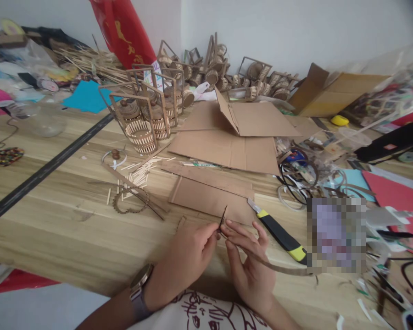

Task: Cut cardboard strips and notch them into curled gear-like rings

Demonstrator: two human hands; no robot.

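Observation:
My left hand (192,252), with a watch on its wrist, pinches one end of a narrow brown cardboard strip (278,267). A dark, notched-looking end of it stands up between my fingertips. My right hand (251,263) grips the same strip close by, thumb below and fingers above, and its long tail curves off to the right. Just beyond my right hand lies a black and yellow utility knife (278,233), its blade out over a flat cardboard piece (206,195). Left of that is a notched strip bent into a loop (131,201).
Small pale sticks (141,176) lie scattered behind the loop. Miniature baskets with tall handles (141,137) stand further back, with more along the wall. Folded cardboard (227,149) fills the middle. Cables and scraps (303,174) crowd the right, and a black strip (55,162) crosses the left.

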